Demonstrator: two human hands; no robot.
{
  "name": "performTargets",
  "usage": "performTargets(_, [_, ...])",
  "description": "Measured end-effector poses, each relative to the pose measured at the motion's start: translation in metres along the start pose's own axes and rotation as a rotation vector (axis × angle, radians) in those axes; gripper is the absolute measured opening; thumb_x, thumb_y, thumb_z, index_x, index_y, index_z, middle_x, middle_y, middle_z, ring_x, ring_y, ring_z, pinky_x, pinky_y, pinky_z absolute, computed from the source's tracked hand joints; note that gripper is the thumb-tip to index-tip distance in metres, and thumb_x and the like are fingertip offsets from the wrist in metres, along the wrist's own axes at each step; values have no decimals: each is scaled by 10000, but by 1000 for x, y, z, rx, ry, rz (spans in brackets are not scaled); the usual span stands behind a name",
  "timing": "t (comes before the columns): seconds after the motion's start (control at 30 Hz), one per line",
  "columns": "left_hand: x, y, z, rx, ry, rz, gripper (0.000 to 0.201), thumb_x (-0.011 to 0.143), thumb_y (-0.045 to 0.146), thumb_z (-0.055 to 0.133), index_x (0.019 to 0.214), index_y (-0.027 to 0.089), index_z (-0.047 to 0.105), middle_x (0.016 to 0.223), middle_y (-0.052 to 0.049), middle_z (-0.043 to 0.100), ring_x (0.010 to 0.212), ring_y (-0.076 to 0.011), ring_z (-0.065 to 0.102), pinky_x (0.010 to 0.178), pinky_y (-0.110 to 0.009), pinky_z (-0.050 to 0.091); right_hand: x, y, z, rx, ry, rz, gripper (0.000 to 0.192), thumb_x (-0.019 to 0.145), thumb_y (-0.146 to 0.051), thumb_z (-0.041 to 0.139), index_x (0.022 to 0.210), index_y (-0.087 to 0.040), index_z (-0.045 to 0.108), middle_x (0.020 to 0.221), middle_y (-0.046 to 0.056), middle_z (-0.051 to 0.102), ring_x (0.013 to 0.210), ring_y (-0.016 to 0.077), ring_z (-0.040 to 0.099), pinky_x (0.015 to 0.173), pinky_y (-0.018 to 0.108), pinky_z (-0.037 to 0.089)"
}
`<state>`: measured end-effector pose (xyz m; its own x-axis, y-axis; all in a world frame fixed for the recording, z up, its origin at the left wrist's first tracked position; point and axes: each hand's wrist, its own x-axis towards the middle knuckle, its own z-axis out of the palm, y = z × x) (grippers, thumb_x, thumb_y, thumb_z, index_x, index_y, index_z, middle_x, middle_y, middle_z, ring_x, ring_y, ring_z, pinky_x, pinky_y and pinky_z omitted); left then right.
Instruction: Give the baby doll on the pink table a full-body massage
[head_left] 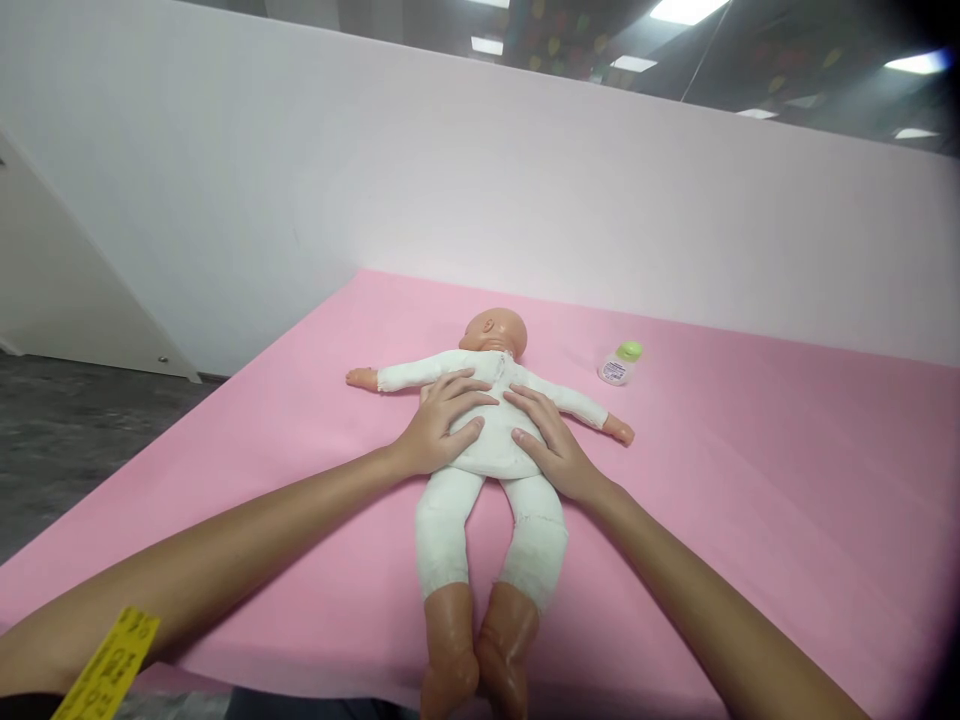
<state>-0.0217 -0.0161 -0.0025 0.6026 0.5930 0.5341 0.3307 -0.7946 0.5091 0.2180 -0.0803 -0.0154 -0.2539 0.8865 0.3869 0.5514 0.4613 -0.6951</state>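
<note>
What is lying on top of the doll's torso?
Both hands rest flat on the doll: the left hand and right hand, fingers spread, meeting near the middle. The cloth body beneath the palms is covered and cannot be seen.

A baby doll (491, 440) lies lengthwise on the bench (750, 480), head towards the far wall (525, 180), feet at the near edge, arms spread sideways. The left hand (442, 425) and right hand (551, 440) rest side by side on its torso. A small bottle (621, 364) lies right of the head, apart from the doll.
</note>
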Motion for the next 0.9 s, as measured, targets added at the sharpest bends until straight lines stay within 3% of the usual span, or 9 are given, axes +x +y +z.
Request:
performTargets(0.57, [0,-3,1,17,-17,-4,342,1008,308,489,1296,282,671,1461,-45,586,1501,-314,330,1218,-542,251,1,-1,-1,4,7,-5,441,1072,-461,418,1502,-390,493,1620,15,388,1537,263,299,1296,539,215])
performTargets(0.73, [0,-5,1,9,-23,-1,346,1022,300,458,1295,294,671,1463,-28,585,1502,-297,329,1221,-535,239,0,0,-3,15,-18,8,500,1024,-515,531,1510,-405,481,1651,11,346,1552,297,270,1288,570,222])
performTargets(0.9, [0,2,0,30,-3,-5,326,977,389,595,1277,296,681,1449,-28,597,1481,-314,361,1214,-523,248,-1,1,-5,37,-45,20,583,971,-528,635,1518,-429,457,1669,-3,310,1565,302,230,1287,582,212])
